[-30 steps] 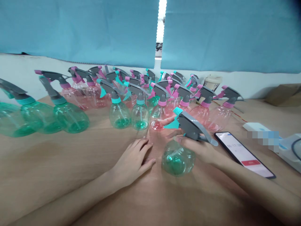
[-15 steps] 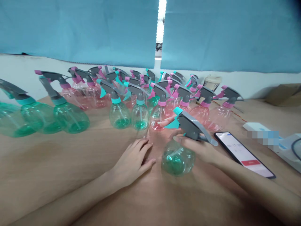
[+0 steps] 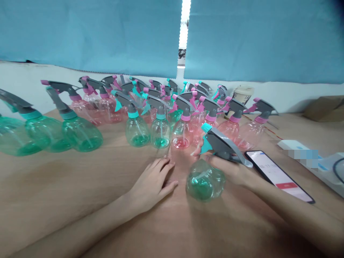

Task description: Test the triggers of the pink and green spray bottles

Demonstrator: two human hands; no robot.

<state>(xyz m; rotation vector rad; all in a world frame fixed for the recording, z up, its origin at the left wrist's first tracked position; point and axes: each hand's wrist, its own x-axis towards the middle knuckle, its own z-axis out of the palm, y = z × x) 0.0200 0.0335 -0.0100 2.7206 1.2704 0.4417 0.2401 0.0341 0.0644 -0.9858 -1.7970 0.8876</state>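
My right hand (image 3: 228, 168) is wrapped round the neck of a green spray bottle (image 3: 205, 181) with a grey head and a turquoise nozzle and trigger. Its fingers are closed around the trigger side, partly hidden behind the head. The bottle is tilted, its nozzle pointing up and to the left. Palm down on the wooden table (image 3: 113, 186), my left hand (image 3: 150, 186) rests with its fingers spread and nothing in it. Beyond it stand a clear green spray bottle (image 3: 160, 132) and a pink spray bottle (image 3: 181, 134), both upright.
Several pink and green spray bottles crowd the back, with more green bottles (image 3: 82, 132) at left. A phone (image 3: 279, 175) showing a timer lies right, beside a white device (image 3: 298, 150). Behind stand a paper cup (image 3: 243, 94), a brown box (image 3: 325, 107) and a blue curtain (image 3: 88, 39).
The fingers of my right hand, stretched out before, have curled in at the trigger. The held bottle has shifted slightly right. My left hand stays in place.
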